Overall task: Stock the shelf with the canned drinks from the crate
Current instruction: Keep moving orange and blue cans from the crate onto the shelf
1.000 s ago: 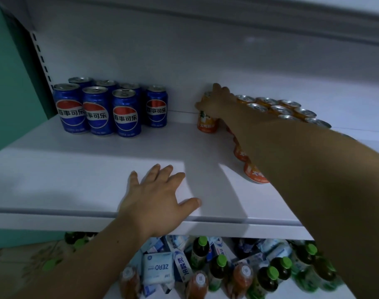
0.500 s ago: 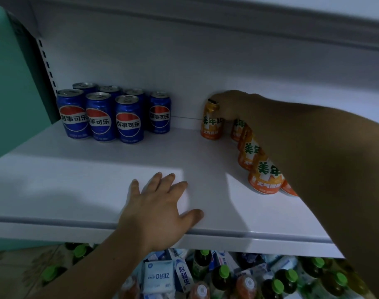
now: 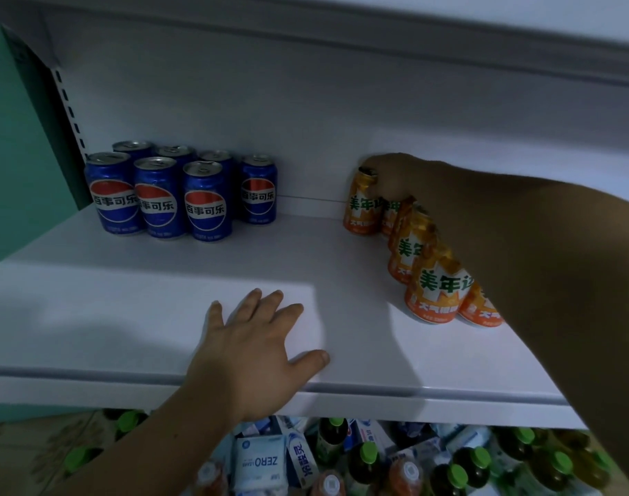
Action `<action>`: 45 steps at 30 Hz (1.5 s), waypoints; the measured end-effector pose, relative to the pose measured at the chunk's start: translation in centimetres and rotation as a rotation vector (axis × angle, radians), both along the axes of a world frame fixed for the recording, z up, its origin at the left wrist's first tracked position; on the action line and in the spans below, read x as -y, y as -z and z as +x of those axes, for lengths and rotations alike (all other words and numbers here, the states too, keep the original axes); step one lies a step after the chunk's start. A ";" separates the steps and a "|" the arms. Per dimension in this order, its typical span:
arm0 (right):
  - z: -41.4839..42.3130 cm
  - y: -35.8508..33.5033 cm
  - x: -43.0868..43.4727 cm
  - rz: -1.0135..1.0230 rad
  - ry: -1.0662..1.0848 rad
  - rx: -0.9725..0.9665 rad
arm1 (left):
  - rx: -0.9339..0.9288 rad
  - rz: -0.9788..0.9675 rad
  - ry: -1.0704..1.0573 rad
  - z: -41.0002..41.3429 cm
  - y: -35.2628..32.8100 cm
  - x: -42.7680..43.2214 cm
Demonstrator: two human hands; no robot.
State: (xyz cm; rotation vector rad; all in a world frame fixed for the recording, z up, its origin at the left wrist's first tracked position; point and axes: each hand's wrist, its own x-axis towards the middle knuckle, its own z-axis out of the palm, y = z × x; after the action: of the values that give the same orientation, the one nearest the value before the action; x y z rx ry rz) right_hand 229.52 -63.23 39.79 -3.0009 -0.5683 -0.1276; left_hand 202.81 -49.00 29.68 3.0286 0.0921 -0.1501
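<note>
From the head camera, a white shelf (image 3: 127,298) fills the middle of the picture, under dim light with one brighter patch near its front. The left hand (image 3: 255,352) lies flat on the shelf just behind the front lip, palm down, fingers straight and spread, thumb out to the side, holding nothing. The right hand (image 3: 395,177) reaches across to the back of the shelf, its fingers curled about the top of the rearmost orange can (image 3: 361,209), which stands upright close to the back panel (image 3: 306,102). Behind that arm a row of orange cans (image 3: 438,288) runs from the back toward the front right, standing close together and partly hidden by the forearm. Well apart from them, at the back left, the blue cans (image 3: 155,198) stand upright in a tight cluster, three in front and more behind. To their left a slotted upright (image 3: 68,109) meets a teal wall (image 3: 16,137). Below the shelf lie green-capped bottles (image 3: 368,456) and a white packet (image 3: 259,460) printed with mirrored lettering.
</note>
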 end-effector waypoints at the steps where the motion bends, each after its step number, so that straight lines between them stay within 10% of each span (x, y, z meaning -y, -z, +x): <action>1: 0.0 -0.4 0.4 -0.038 -0.019 0.005 | -0.001 -0.002 -0.004 0.0 0.0 0.0; 22: -16.2 -4.4 10.7 0.037 0.099 -0.009 | -0.092 -0.130 0.037 -0.4 -2.5 1.0; 33: -31.8 -1.1 29.7 0.030 0.456 -0.030 | -0.005 -0.245 0.672 -6.9 -6.5 22.9; 45: -52.1 10.7 49.9 0.174 1.156 -0.250 | -0.349 -0.115 1.181 -14.6 2.4 45.1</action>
State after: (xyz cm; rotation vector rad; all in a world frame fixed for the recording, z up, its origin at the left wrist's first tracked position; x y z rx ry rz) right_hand 177.43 -113.10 29.04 -2.6773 1.1392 0.1250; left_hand 188.22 -94.05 27.27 2.4683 -1.5726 -0.7082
